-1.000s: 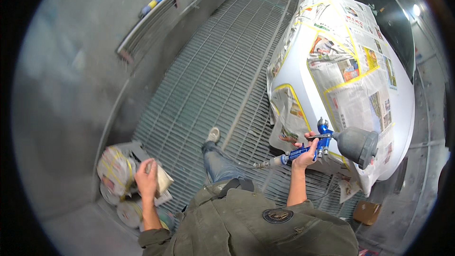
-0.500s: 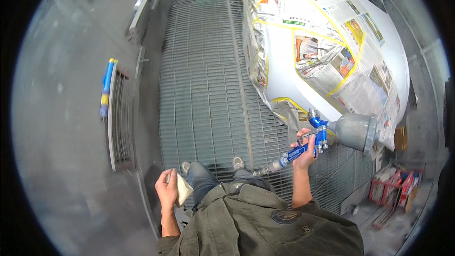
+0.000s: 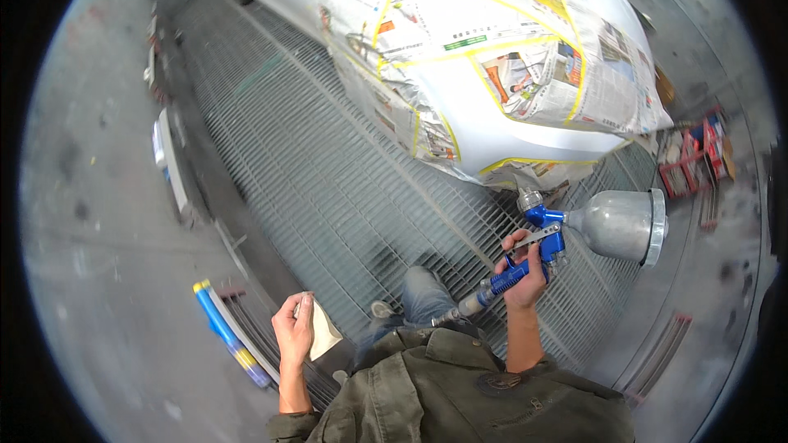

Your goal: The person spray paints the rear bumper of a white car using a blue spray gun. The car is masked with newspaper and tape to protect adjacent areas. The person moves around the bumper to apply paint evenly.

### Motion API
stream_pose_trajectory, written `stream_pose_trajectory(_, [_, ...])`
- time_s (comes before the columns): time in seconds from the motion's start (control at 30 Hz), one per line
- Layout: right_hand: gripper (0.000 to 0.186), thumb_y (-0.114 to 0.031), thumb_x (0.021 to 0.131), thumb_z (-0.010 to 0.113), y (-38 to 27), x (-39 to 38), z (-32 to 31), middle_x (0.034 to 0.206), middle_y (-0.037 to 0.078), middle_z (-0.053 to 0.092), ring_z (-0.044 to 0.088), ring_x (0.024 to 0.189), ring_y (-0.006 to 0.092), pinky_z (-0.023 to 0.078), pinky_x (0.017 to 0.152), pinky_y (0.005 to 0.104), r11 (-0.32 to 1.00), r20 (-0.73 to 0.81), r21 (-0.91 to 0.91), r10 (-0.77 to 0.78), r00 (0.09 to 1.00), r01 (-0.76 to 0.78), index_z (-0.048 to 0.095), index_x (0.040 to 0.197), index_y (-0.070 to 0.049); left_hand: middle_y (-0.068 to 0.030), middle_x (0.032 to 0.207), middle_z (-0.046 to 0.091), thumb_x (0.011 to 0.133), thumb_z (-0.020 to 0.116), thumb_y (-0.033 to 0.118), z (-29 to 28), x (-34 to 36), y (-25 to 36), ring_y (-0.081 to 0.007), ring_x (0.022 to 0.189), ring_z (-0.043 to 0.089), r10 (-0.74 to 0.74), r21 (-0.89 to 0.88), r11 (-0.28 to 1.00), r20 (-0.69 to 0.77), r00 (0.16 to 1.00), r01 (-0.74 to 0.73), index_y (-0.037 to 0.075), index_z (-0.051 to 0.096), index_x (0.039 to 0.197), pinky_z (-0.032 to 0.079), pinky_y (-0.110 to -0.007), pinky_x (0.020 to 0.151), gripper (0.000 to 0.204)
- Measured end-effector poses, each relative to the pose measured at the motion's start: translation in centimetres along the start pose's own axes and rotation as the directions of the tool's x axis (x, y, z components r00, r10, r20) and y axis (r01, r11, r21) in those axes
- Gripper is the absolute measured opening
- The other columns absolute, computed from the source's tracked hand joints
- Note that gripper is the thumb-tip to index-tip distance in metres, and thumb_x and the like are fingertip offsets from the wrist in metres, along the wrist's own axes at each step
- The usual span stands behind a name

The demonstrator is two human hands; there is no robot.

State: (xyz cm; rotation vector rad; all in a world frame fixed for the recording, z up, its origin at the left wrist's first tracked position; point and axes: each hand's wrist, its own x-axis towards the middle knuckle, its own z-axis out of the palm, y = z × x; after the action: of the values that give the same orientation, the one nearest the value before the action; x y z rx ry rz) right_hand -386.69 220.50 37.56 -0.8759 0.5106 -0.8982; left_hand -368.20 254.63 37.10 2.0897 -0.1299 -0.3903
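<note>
My right hand (image 3: pixel 527 280) is wrapped round the blue handle of a spray gun (image 3: pixel 552 243), its fingers at the silver trigger. A grey metal paint cup (image 3: pixel 614 226) is fixed to the gun and lies sideways to the right. From the bottom of the handle, an air-line fitting (image 3: pixel 472 303) runs down toward my jacket. Just beyond the gun's nozzle is a white car body (image 3: pixel 484 148), largely masked with newspaper (image 3: pixel 455 20) and yellow tape. At the lower left, my left hand (image 3: pixel 292 331) pinches a folded cream cloth (image 3: pixel 325 335), apart from the car.
Slatted metal grating (image 3: pixel 279 123) forms the floor under my feet. Against the grey wall on the left are a blue and yellow tube-shaped thing (image 3: pixel 220 321) and a pale ledge (image 3: pixel 171 160). A red rack (image 3: pixel 696 160) holding items stands at the right, beyond the cup.
My view has swung round: the car now slants across the upper middle, and the red rack appears higher. Both hands keep hold of the spray gun and the cloth.
</note>
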Motion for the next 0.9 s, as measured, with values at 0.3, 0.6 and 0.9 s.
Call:
stream_pose_trajectory(0.3, [0.027, -0.030, 0.101, 0.047, 5.5, 4.3, 5.8, 0.103, 0.007, 0.057, 0.056, 0.092, 0.0130, 0.052, 0.053, 0.0264, 0.989, -0.311, -0.031, -0.146, 0.939, 0.143, 0.051, 0.111, -0.005, -0.0117, 0.086, 0.073, 0.092, 0.067, 0.022, 0.7, 16.8, 4.3, -0.0114, 0.081, 0.066, 0.182, 0.103, 0.973, 0.220, 0.958, -0.209, 0.002, 0.071, 0.101, 0.051, -0.029, 0.074, 0.023])
stream_pose_trajectory(0.6, [0.027, -0.025, 0.101, 0.047, 12.2, 7.8, 11.7, 0.104, 0.010, 0.057, 0.058, 0.089, 0.0153, 0.055, 0.052, 0.0275, 0.987, -0.379, 0.011, -0.145, 0.914, 0.161, 0.051, 0.117, -0.003, -0.0083, 0.084, 0.073, 0.091, 0.066, 0.019, -1.4, 29.6, 7.1, -0.0092, 0.080, 0.062, 0.183, 0.145, 0.957, 0.375, 0.909, -0.253, 0.000, 0.071, 0.100, 0.050, -0.027, 0.076, 0.021])
stream_pose_trajectory(0.9, [0.028, -0.018, 0.094, 0.056, 17.4, 10.5, 19.4, 0.099, 0.014, 0.062, 0.063, 0.082, 0.0190, 0.056, 0.053, 0.0278, 0.927, -0.716, -0.167, -0.349, 0.605, 0.336, 0.055, 0.113, 0.002, -0.0046, 0.075, 0.068, 0.092, 0.066, 0.024, 4.7, 46.1, 13.7, -0.0067, 0.072, 0.058, 0.177, 0.171, 0.878, 0.753, 0.633, -0.448, 0.000, 0.070, 0.100, 0.050, -0.027, 0.069, 0.026])
